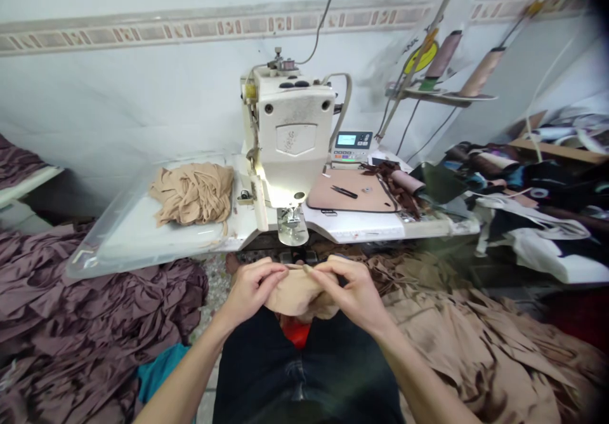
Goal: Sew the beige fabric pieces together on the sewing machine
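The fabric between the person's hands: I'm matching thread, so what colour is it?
The fabric is a plain, skin-toned beige, shown best in the head view.

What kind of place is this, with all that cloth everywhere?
This looks like a small sewing workshop. An industrial sewing machine stands on a white work table, cones of thread stand on a shelf, and heaps of tan fabric lie piled nearby.

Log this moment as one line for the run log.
left hand: pinching beige fabric | right hand: pinching it too | ahead: industrial sewing machine | left: mauve fabric heap | right: tan fabric heap
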### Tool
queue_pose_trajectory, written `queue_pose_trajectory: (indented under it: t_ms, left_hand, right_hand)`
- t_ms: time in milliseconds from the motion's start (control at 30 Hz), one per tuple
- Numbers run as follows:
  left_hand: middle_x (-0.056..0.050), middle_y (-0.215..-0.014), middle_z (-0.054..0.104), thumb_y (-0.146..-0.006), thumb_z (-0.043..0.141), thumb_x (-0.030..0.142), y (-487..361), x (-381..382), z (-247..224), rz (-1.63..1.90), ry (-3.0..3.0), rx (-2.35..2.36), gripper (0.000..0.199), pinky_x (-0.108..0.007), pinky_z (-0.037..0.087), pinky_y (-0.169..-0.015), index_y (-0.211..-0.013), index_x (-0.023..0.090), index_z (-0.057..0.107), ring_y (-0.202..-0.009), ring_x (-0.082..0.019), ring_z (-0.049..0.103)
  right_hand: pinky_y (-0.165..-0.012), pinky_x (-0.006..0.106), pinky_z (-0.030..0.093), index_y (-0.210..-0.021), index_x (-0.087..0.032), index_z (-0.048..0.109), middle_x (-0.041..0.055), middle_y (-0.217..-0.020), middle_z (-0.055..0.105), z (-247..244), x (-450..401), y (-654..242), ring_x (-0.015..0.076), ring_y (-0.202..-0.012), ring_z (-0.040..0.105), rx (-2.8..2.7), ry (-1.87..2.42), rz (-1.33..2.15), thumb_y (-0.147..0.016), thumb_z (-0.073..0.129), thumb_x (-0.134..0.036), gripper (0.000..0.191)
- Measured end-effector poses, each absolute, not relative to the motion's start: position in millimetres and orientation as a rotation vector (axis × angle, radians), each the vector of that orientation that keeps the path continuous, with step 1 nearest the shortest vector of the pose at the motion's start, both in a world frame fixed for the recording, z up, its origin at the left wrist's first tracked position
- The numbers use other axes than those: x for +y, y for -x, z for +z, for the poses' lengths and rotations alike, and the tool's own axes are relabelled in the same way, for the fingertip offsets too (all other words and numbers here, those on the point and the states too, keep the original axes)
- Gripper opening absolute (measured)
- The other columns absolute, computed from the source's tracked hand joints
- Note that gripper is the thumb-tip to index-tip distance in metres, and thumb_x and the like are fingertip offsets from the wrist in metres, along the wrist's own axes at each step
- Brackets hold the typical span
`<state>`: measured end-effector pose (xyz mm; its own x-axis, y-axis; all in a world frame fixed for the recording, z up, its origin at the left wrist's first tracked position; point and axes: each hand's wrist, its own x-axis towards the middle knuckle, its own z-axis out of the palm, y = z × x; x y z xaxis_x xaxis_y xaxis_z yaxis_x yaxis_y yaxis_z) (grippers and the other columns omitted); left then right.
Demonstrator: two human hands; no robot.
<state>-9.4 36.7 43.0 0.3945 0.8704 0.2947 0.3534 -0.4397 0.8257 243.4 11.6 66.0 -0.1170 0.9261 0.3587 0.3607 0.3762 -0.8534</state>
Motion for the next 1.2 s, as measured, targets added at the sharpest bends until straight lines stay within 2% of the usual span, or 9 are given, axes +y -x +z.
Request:
queue_pose_trajectory:
  t_ms: [100, 267, 400, 533, 700, 833, 1000, 1200]
  left_hand:
    - [-0.007, -0.092, 0.074, -0.107, 0.06, 0.037, 5.3, 42.7, 50.2, 1.034, -1.902, 1.063, 0.03, -0.028, 0.049, -0.078, -0.102, 0.018, 0.082, -0.085, -0.02, 0.068]
    - [-0.006, -0.089, 0.075, -0.101, 0.066, 0.045, -6.0, 59.4, 59.3, 1.109, -1.645, 1.052, 0.033, -0.027, 0.05, -0.077, -0.095, 0.016, 0.081, -0.083, -0.02, 0.066]
    - [-0.004, -0.075, 0.071, -0.087, 0.078, 0.056, -13.7, 70.0, 65.0, 1.146, -1.425, 1.134, 0.042, -0.024, 0.046, -0.062, -0.084, 0.015, 0.076, -0.066, -0.016, 0.059]
    - [0.003, -0.063, 0.057, -0.08, 0.084, 0.055, -20.0, 74.5, 75.2, 1.221, -1.355, 1.21, 0.043, -0.021, 0.035, -0.055, -0.079, 0.017, 0.065, -0.056, -0.011, 0.048]
    - [0.007, -0.064, 0.05, -0.081, 0.083, 0.047, -29.5, 84.8, 81.5, 1.328, -1.324, 1.185, 0.038, -0.021, 0.035, -0.054, -0.095, 0.02, 0.06, -0.054, -0.011, 0.046]
    - [0.005, -0.071, 0.054, -0.084, 0.081, 0.041, -35.4, 98.9, 73.6, 1.455, -1.334, 1.2, 0.032, -0.023, 0.04, -0.057, -0.098, 0.02, 0.061, -0.058, -0.012, 0.051]
    - [0.006, -0.066, 0.052, -0.089, 0.079, 0.04, -38.4, 111.5, 63.2, 1.468, -1.338, 1.174, 0.029, -0.023, 0.043, -0.058, -0.102, 0.02, 0.063, -0.057, -0.014, 0.052]
    - [0.001, -0.075, 0.063, -0.097, 0.071, 0.049, -21.5, 115.3, 44.9, 1.419, -1.419, 1.218, 0.03, -0.025, 0.046, -0.058, -0.103, 0.02, 0.067, -0.059, -0.015, 0.056]
  right_hand:
    - [-0.059, 0.03, 0.04, -0.077, -0.019, 0.08, 0.0004, -0.064, 0.057, 75.2, 18.3, -241.4, 0.0158, -0.059, 0.052, -1.647, 1.138, 0.625, -0.1, 0.07, -0.036, 0.03]
    - [-0.064, 0.031, 0.048, -0.075, -0.018, 0.081, 0.0038, -0.07, 0.072, 76.8, 44.0, -240.8, 0.0197, -0.065, 0.063, -1.473, 1.151, 0.758, -0.092, 0.076, -0.042, 0.029]
    - [-0.065, 0.032, 0.05, -0.077, -0.016, 0.083, 0.0053, -0.071, 0.075, 68.7, 62.2, -242.8, 0.0215, -0.066, 0.065, -1.366, 1.171, 0.934, -0.086, 0.08, -0.05, 0.035]
    - [-0.063, 0.031, 0.049, -0.077, -0.015, 0.082, 0.0045, -0.068, 0.073, 61.4, 71.1, -243.5, 0.0211, -0.065, 0.063, -1.316, 1.164, 0.939, -0.085, 0.081, -0.055, 0.041]
    - [-0.065, 0.032, 0.049, -0.069, -0.017, 0.078, 0.0038, -0.066, 0.071, 62.9, 80.7, -241.9, 0.0214, -0.066, 0.062, -1.261, 1.145, 0.876, -0.085, 0.08, -0.055, 0.041]
    - [-0.068, 0.033, 0.049, -0.069, -0.017, 0.078, 0.0033, -0.066, 0.071, 64.6, 91.0, -242.3, 0.0228, -0.068, 0.064, -1.267, 1.143, 0.826, -0.086, 0.078, -0.052, 0.039]
    - [-0.071, 0.034, 0.052, -0.072, -0.017, 0.079, 0.0047, -0.073, 0.075, 58.1, 99.3, -244.1, 0.0238, -0.072, 0.066, -1.272, 1.14, 0.775, -0.087, 0.077, -0.052, 0.038]
    - [-0.057, 0.03, 0.041, -0.068, -0.018, 0.076, 0.0004, -0.059, 0.059, 39.0, 75.3, -253.2, 0.0172, -0.057, 0.05, -1.293, 1.225, 0.761, -0.085, 0.079, -0.057, 0.043]
